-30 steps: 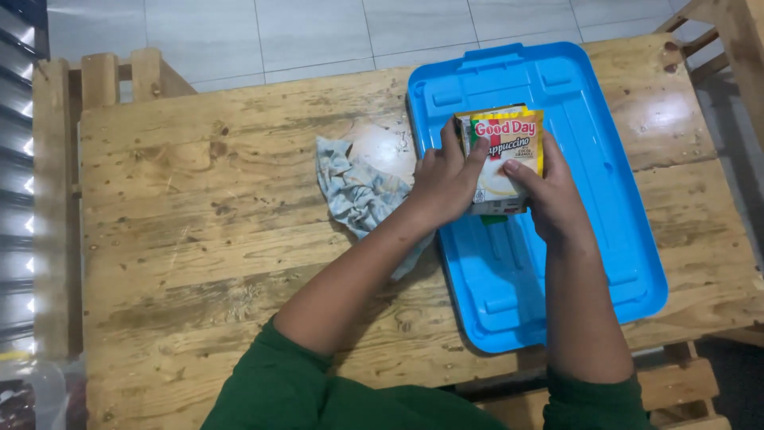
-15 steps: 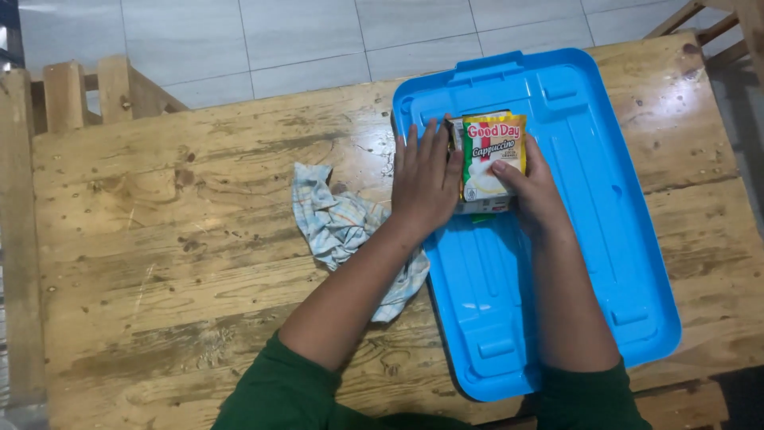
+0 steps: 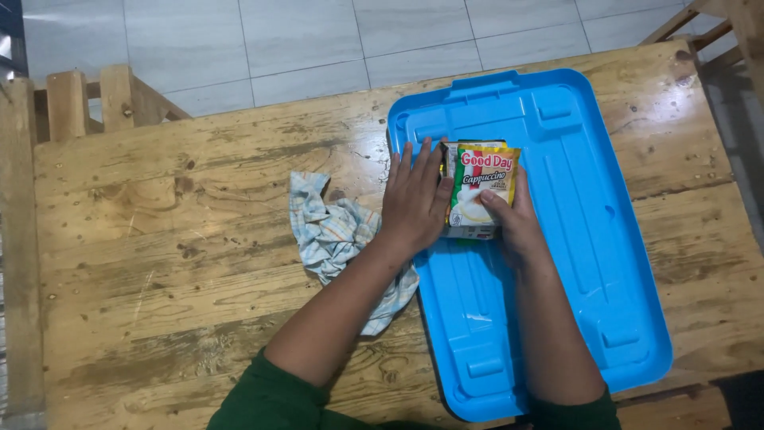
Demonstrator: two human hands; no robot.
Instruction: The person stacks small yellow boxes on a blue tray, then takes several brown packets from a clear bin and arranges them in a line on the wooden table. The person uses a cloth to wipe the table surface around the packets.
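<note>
A stack of yellow, green and red drink-mix sachets (image 3: 480,185) lies flat on a blue plastic lid (image 3: 581,239) on the wooden table (image 3: 175,263). My right hand (image 3: 513,219) grips the stack's right and lower edge, thumb on top. My left hand (image 3: 414,199) lies flat, fingers spread, on the lid against the stack's left side. A crumpled checked cloth (image 3: 334,235) rests on the table just left of the lid, partly under my left forearm.
A wooden bench or chair back (image 3: 87,103) stands at the table's far left corner. Grey floor tiles (image 3: 318,40) lie beyond the far edge. More wooden framing (image 3: 716,16) shows at the top right.
The sachet stack went from being held upright to lying flat on the lid. My left hand has flattened beside it. The view has shifted slightly.
</note>
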